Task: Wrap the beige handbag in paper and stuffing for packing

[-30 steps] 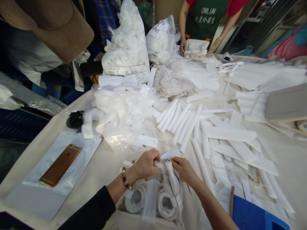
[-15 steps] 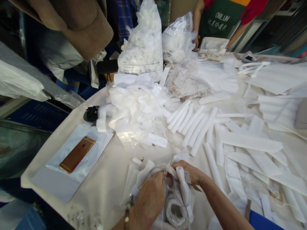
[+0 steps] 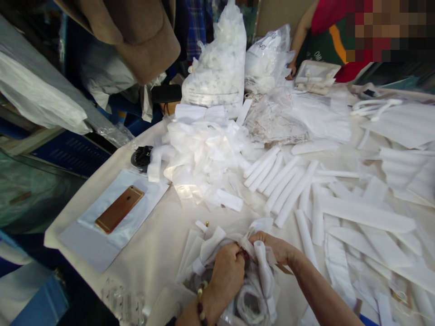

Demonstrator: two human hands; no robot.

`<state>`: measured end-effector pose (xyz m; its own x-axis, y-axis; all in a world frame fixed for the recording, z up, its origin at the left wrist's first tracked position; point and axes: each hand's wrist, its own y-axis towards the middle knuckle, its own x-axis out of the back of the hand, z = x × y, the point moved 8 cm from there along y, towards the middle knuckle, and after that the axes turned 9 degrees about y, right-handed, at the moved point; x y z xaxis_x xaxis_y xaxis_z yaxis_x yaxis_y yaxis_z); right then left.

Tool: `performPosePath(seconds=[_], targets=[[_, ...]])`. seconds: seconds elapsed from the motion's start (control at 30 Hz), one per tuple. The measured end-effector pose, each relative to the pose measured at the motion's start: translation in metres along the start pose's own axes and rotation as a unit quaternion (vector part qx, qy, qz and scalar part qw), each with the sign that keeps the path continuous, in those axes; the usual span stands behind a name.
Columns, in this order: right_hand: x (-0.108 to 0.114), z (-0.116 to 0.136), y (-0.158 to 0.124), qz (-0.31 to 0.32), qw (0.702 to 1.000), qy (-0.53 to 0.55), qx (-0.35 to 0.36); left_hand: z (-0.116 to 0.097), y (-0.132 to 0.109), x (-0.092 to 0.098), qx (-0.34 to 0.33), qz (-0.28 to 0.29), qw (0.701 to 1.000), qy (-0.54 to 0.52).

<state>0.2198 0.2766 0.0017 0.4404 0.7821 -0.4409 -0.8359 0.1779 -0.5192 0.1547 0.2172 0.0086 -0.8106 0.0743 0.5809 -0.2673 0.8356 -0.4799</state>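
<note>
Head view looks down on the left hand (image 3: 227,270) and right hand (image 3: 277,247), both closed on a bunch of white fabric strips (image 3: 261,262) at the near edge of the cream worktop (image 3: 159,244). Left fingers (image 3: 234,251) are curled tight around the bunch; the right ones pinch its top beside them. Coiled white cord in a clear plastic bag (image 3: 248,301) sits just beneath. A firm, even grip probably serves best, with loose ends kept clear of the rolled white tubes (image 3: 272,174) farther back and the gold phone (image 3: 119,209) to the left.
</note>
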Motion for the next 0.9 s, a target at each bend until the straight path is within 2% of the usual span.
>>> performPosePath(seconds=[0.13, 0.3, 0.6, 0.77, 0.9], targets=[[-0.005, 0.003, 0.0, 0.019, 1.0, 0.004, -0.01, 0.002, 0.002, 0.0, 0.04, -0.008, 0.999, -0.029], [-0.003, -0.003, 0.0, 0.019, 1.0, 0.016, -0.018, 0.003, 0.002, 0.0, 0.057, -0.031, 0.998, -0.019], [0.008, -0.014, -0.001, 0.013, 0.999, 0.022, -0.039, 0.005, -0.013, 0.004, 0.015, -0.03, 0.999, 0.04], [0.009, -0.015, 0.003, 0.022, 0.999, 0.012, -0.034, -0.002, -0.007, 0.0, -0.003, 0.001, 0.999, 0.032], [0.01, -0.019, 0.006, 0.033, 0.999, 0.006, -0.039, 0.003, 0.001, -0.006, 0.015, 0.008, 1.0, 0.009]])
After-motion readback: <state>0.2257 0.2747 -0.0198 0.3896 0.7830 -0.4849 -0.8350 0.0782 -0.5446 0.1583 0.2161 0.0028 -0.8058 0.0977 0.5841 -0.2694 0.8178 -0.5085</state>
